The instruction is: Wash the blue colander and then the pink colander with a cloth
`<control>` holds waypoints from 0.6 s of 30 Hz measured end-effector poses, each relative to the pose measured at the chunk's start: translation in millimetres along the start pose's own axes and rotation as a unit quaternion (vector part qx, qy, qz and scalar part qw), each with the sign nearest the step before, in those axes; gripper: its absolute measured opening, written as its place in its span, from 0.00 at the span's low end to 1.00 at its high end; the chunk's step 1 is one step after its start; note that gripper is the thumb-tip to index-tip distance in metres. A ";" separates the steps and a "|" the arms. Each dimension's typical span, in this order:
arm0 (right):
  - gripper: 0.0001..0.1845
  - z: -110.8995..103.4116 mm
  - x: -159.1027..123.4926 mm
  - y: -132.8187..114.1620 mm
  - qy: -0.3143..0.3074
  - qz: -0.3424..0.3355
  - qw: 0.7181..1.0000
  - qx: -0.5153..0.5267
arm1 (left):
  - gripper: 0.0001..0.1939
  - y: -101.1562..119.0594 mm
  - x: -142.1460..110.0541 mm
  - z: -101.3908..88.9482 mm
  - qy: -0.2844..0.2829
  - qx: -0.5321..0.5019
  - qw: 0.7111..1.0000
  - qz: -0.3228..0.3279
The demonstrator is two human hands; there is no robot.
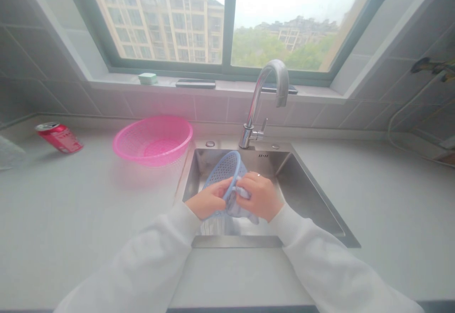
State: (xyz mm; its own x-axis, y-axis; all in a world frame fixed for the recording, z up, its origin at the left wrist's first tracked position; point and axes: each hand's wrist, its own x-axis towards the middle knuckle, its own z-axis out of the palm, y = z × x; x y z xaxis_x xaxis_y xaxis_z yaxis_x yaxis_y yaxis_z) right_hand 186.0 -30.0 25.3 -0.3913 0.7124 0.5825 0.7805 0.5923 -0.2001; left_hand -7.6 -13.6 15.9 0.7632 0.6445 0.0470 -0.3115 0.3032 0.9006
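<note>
Red soda can [59, 137] lying on its side way over on the left of the pale counter [81, 223], then a pink plastic basket [152, 141] sitting right next to the sink. Moving right, the left hand [208, 199] is curled closed around the lower edge of a blue mesh basket [224, 171], which stands tilted up on its edge in the stainless steel sink [302, 194], its long axis running roughly away from the person toward the chrome faucet [265, 109]. The right hand [259, 195] is closed too, pinching a pale blue cloth [243, 206] against the basket, so that hand's the nearer one to the cloth, with the basket's lower part sitting between both hands. Can't tell whether the basket touches the sink floor, since the hands and cloth block that bit.
</note>
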 end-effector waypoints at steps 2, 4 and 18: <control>0.01 3.2 -0.8 -7.6 -0.014 -0.044 0.999 -0.015 | 0.46 0.0 1.4 -2.9 0.007 0.000 1.000 0.004; 0.01 4.2 0.7 -6.4 -0.003 -0.034 0.999 -0.028 | 0.46 1.0 2.0 -3.2 0.005 0.009 1.000 0.002; 0.11 -3.4 10.2 50.3 0.029 0.277 0.959 0.054 | 0.42 0.5 -3.5 7.7 -0.037 -0.009 0.999 -0.035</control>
State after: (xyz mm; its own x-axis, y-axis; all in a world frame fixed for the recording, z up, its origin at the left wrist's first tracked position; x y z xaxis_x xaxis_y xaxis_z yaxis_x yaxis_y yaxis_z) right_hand 222.9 5.8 23.9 0.0985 0.9089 0.4052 0.8046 0.1669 -0.5699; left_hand -6.1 -21.1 19.4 0.8228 0.5680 0.0172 -0.2660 0.3583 0.8949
